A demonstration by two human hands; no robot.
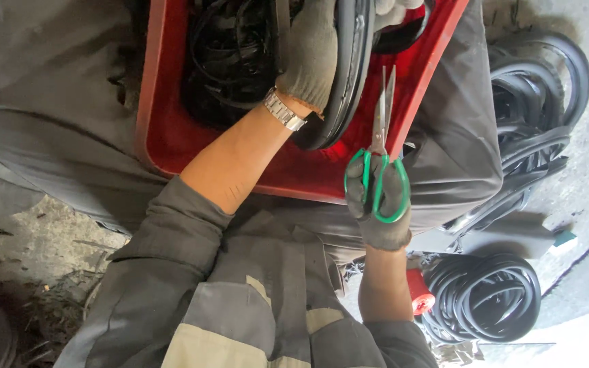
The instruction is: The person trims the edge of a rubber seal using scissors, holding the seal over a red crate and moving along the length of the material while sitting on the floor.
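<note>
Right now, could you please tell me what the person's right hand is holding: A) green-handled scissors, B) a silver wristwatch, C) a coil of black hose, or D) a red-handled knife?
A: the gloved right hand has its fingers through the green loops of the scissors, whose blades point up over the red tray.

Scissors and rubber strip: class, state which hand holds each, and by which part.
The right hand holds the scissors by their green handles. The left hand grips the black rubber strip along its curved length.
</note>
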